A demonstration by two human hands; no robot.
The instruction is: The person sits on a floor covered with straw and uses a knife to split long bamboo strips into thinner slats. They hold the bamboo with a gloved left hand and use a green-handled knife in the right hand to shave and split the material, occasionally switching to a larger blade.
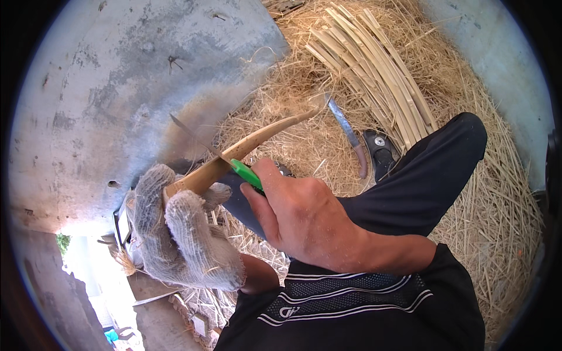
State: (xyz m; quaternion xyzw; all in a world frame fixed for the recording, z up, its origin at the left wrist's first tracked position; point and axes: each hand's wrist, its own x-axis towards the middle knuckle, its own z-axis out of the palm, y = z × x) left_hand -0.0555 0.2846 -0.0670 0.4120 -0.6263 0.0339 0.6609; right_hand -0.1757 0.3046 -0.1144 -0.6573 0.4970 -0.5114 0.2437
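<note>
My left hand (pixel 186 237), in a pale knitted work glove, grips the near end of a split bamboo strip (pixel 249 143). The strip slants away up and to the right, its far end above the straw. My bare right hand (pixel 304 210) is wrapped round the green handle of a knife (pixel 247 174). The thin blade crosses the strip a little beyond the glove and points up and left; whether its edge bites into the bamboo I cannot tell. Part of the knife's handle is hidden inside my fist.
A bundle of bamboo strips (pixel 380 76) lies on the straw (pixel 492 234) ahead to the right. Near my shoe (pixel 380 153) rests a second, larger knife (pixel 346 130) with a brown handle. A grey wall (pixel 111 76) rises on the left, with another wall (pixel 497 64) at the right.
</note>
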